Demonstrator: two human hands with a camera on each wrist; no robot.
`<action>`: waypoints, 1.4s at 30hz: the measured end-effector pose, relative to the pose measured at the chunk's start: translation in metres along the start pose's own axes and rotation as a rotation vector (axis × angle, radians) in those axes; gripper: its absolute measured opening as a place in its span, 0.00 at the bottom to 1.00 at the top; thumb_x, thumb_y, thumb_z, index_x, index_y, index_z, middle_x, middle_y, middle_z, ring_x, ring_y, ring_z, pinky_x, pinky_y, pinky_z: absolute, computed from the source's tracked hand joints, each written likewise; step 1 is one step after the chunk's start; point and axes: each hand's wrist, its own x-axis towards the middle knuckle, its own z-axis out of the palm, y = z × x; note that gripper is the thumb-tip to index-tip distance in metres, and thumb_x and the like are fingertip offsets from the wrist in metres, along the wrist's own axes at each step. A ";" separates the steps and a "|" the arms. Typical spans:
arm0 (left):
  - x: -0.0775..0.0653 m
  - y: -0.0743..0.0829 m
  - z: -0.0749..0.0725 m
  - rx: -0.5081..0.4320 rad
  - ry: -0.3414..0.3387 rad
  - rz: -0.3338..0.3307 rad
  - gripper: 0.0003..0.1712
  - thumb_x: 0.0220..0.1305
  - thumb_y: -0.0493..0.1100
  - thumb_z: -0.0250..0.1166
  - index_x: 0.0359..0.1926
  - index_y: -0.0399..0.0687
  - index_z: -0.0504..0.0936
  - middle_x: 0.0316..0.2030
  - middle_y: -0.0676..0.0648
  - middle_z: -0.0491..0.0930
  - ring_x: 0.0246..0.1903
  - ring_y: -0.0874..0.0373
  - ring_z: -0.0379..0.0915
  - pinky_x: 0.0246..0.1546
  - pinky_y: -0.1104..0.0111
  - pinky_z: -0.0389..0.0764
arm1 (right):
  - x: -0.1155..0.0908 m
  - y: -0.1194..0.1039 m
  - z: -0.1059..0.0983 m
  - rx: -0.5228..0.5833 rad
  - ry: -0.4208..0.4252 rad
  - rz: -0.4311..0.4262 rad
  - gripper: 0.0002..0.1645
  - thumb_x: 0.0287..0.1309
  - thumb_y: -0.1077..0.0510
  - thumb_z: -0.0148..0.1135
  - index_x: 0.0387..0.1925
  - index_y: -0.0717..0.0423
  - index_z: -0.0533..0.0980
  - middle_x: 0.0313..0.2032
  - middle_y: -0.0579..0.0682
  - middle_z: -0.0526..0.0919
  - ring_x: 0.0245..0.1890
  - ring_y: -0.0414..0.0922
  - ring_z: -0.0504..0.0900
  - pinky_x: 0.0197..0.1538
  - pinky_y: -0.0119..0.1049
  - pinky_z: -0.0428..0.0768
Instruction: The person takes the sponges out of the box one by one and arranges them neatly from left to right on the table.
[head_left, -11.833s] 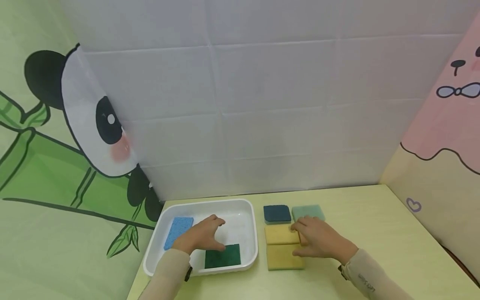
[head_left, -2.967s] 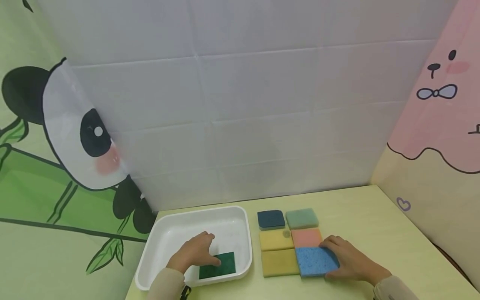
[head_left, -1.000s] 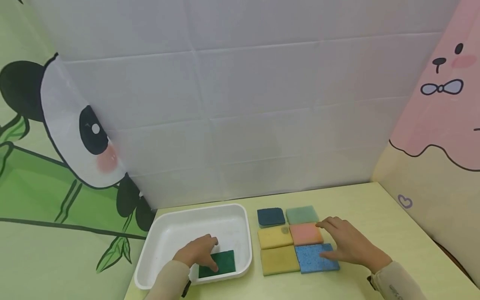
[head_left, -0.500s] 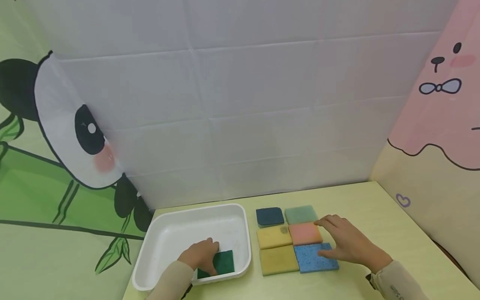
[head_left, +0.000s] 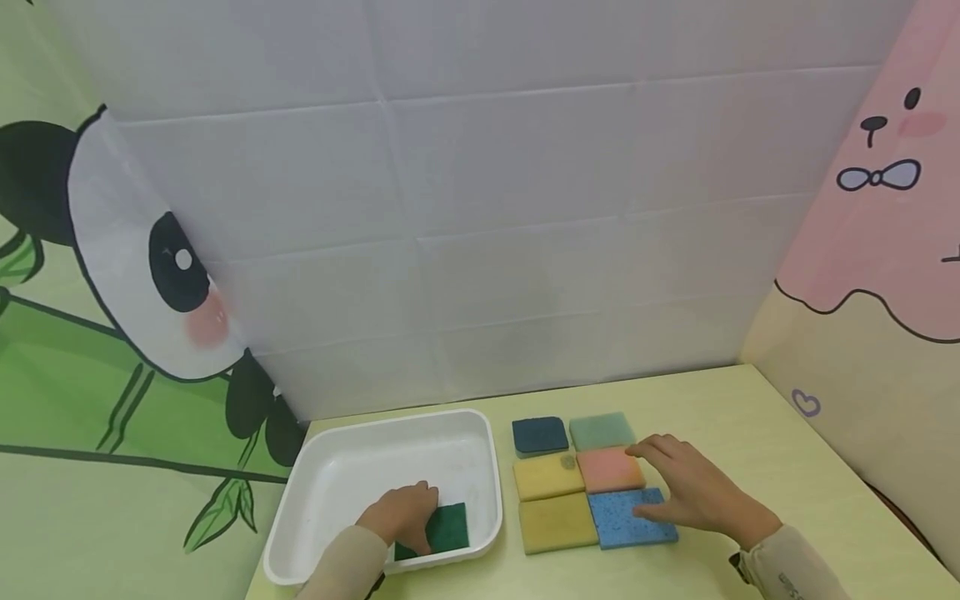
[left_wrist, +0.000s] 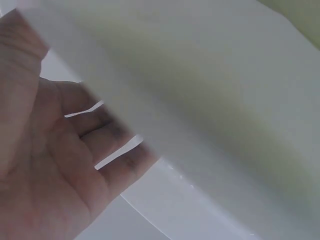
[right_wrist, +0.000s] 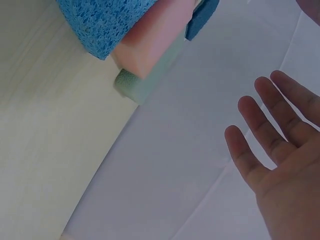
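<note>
My left hand (head_left: 401, 515) reaches into the white tray (head_left: 491, 467) and grips the dark green scouring pad (head_left: 448, 527), thumb at its near edge and fingers toward the far one. In the left wrist view the tray wall (left_wrist: 165, 120) hides those fingertips and the pad. To the right, my right hand (head_left: 693, 483) hovers beside the blue sponge (head_left: 626, 521) with fingers spread and holds nothing. The blue sponge lies next to an olive-yellow sponge (head_left: 558, 523). Behind these two are a pink sponge (head_left: 611, 469) and a yellow one (head_left: 547, 477) with a dark spot.
At the back of the group lie a navy sponge (head_left: 540, 435) and a pale green sponge (head_left: 602, 430). All the sponges sit in two columns on the pale yellow table (head_left: 720, 433). A white cloth wall (head_left: 510, 250) rises behind the table.
The blue sponge has gone from the tray to the table, the right hand letting go of it. In the last second my left hand has lowered onto the green scouring pad; the right stays nearly still.
</note>
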 end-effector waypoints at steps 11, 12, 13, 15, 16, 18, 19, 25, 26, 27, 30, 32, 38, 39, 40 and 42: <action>0.002 0.000 0.000 0.103 0.080 0.037 0.34 0.37 0.62 0.82 0.38 0.45 0.81 0.28 0.52 0.72 0.27 0.59 0.67 0.34 0.59 0.79 | -0.002 -0.001 0.001 0.009 -0.007 0.015 0.49 0.48 0.25 0.68 0.60 0.55 0.75 0.53 0.46 0.77 0.52 0.47 0.76 0.49 0.51 0.77; 0.002 0.000 -0.002 0.106 0.088 0.038 0.34 0.36 0.62 0.81 0.37 0.45 0.81 0.27 0.52 0.72 0.26 0.59 0.68 0.34 0.59 0.79 | -0.002 -0.001 0.001 0.011 -0.007 0.018 0.49 0.48 0.24 0.68 0.60 0.55 0.75 0.53 0.46 0.77 0.52 0.47 0.76 0.49 0.51 0.77; 0.001 0.000 -0.003 0.106 0.094 0.035 0.34 0.36 0.62 0.81 0.37 0.45 0.81 0.27 0.52 0.71 0.26 0.59 0.67 0.34 0.59 0.79 | -0.002 -0.001 0.001 0.013 -0.006 0.018 0.50 0.48 0.24 0.67 0.60 0.55 0.75 0.53 0.46 0.77 0.52 0.47 0.76 0.49 0.52 0.77; 0.000 -0.001 -0.007 0.099 0.102 0.030 0.33 0.36 0.61 0.81 0.37 0.45 0.80 0.28 0.52 0.71 0.26 0.59 0.68 0.34 0.60 0.79 | -0.001 -0.001 0.001 0.014 -0.006 0.018 0.50 0.48 0.23 0.66 0.60 0.55 0.75 0.53 0.46 0.77 0.52 0.47 0.76 0.49 0.52 0.77; 0.000 -0.002 -0.009 0.096 0.107 0.028 0.33 0.36 0.61 0.81 0.37 0.45 0.80 0.28 0.52 0.71 0.27 0.59 0.68 0.34 0.60 0.79 | -0.001 0.000 0.001 0.014 -0.005 0.018 0.50 0.48 0.23 0.65 0.60 0.55 0.75 0.53 0.46 0.77 0.52 0.47 0.76 0.49 0.52 0.77; -0.001 -0.003 -0.012 0.096 0.121 0.023 0.32 0.36 0.60 0.80 0.37 0.45 0.80 0.29 0.52 0.71 0.27 0.59 0.68 0.34 0.60 0.79 | -0.001 0.000 0.000 0.011 -0.004 0.016 0.51 0.48 0.22 0.64 0.60 0.55 0.75 0.53 0.46 0.77 0.52 0.47 0.76 0.49 0.51 0.77; -0.002 -0.004 -0.014 0.094 0.130 0.022 0.32 0.36 0.60 0.80 0.38 0.45 0.80 0.29 0.52 0.71 0.27 0.59 0.68 0.34 0.60 0.79 | 0.000 0.000 -0.001 0.010 -0.002 0.014 0.51 0.48 0.21 0.63 0.60 0.55 0.75 0.53 0.45 0.77 0.52 0.47 0.76 0.49 0.51 0.77; -0.011 -0.008 -0.031 0.095 0.198 0.036 0.35 0.37 0.61 0.80 0.41 0.43 0.82 0.30 0.51 0.72 0.27 0.58 0.69 0.34 0.59 0.79 | 0.002 0.001 -0.004 0.012 0.007 0.002 0.51 0.48 0.21 0.63 0.59 0.55 0.75 0.52 0.45 0.78 0.51 0.46 0.76 0.49 0.52 0.77; -0.013 -0.008 -0.034 0.094 0.208 0.040 0.35 0.38 0.61 0.79 0.42 0.43 0.82 0.30 0.51 0.73 0.27 0.58 0.69 0.34 0.58 0.79 | 0.003 0.001 -0.005 0.011 0.008 0.000 0.50 0.48 0.21 0.63 0.59 0.54 0.75 0.51 0.45 0.78 0.51 0.46 0.76 0.49 0.51 0.77; -0.015 -0.008 -0.038 0.093 0.217 0.044 0.35 0.38 0.61 0.79 0.42 0.42 0.82 0.30 0.51 0.73 0.27 0.58 0.69 0.34 0.58 0.79 | 0.003 0.001 -0.005 0.009 0.008 0.000 0.50 0.49 0.21 0.62 0.59 0.54 0.75 0.51 0.45 0.78 0.51 0.46 0.76 0.48 0.51 0.77; -0.023 -0.008 -0.047 0.080 0.238 0.049 0.35 0.38 0.60 0.79 0.42 0.42 0.82 0.31 0.51 0.72 0.27 0.58 0.69 0.33 0.58 0.78 | 0.004 0.001 -0.006 0.006 0.006 -0.001 0.49 0.49 0.21 0.62 0.59 0.54 0.75 0.50 0.45 0.79 0.50 0.45 0.76 0.48 0.51 0.77; -0.027 -0.008 -0.052 0.082 0.253 0.055 0.34 0.38 0.60 0.78 0.42 0.42 0.81 0.31 0.51 0.72 0.27 0.58 0.69 0.33 0.59 0.78 | 0.004 0.000 -0.006 0.006 0.004 -0.004 0.49 0.49 0.21 0.62 0.59 0.54 0.75 0.49 0.46 0.79 0.49 0.45 0.77 0.47 0.51 0.78; -0.035 -0.004 -0.065 0.098 0.295 0.065 0.34 0.37 0.61 0.76 0.41 0.43 0.81 0.31 0.51 0.71 0.27 0.58 0.69 0.32 0.60 0.77 | 0.007 -0.001 -0.006 0.004 -0.003 -0.005 0.48 0.49 0.22 0.63 0.58 0.53 0.75 0.49 0.45 0.79 0.49 0.45 0.77 0.47 0.51 0.77; -0.035 -0.002 -0.067 0.099 0.299 0.069 0.34 0.37 0.61 0.76 0.41 0.43 0.81 0.31 0.51 0.71 0.27 0.58 0.69 0.32 0.60 0.77 | 0.008 -0.001 -0.007 0.004 -0.004 -0.006 0.48 0.49 0.22 0.63 0.58 0.53 0.75 0.49 0.45 0.79 0.49 0.46 0.77 0.47 0.51 0.77; -0.036 0.000 -0.068 0.101 0.305 0.076 0.34 0.37 0.61 0.76 0.41 0.43 0.81 0.32 0.51 0.71 0.27 0.58 0.69 0.32 0.61 0.77 | 0.009 -0.001 -0.007 0.005 -0.003 -0.009 0.48 0.49 0.22 0.64 0.58 0.53 0.76 0.49 0.45 0.79 0.49 0.46 0.77 0.47 0.51 0.77; -0.036 0.004 -0.071 0.105 0.310 0.090 0.33 0.38 0.61 0.75 0.41 0.43 0.81 0.31 0.51 0.71 0.27 0.59 0.68 0.31 0.61 0.77 | 0.011 -0.001 -0.007 0.005 -0.001 -0.019 0.48 0.49 0.22 0.64 0.58 0.53 0.75 0.49 0.46 0.79 0.50 0.46 0.77 0.48 0.51 0.77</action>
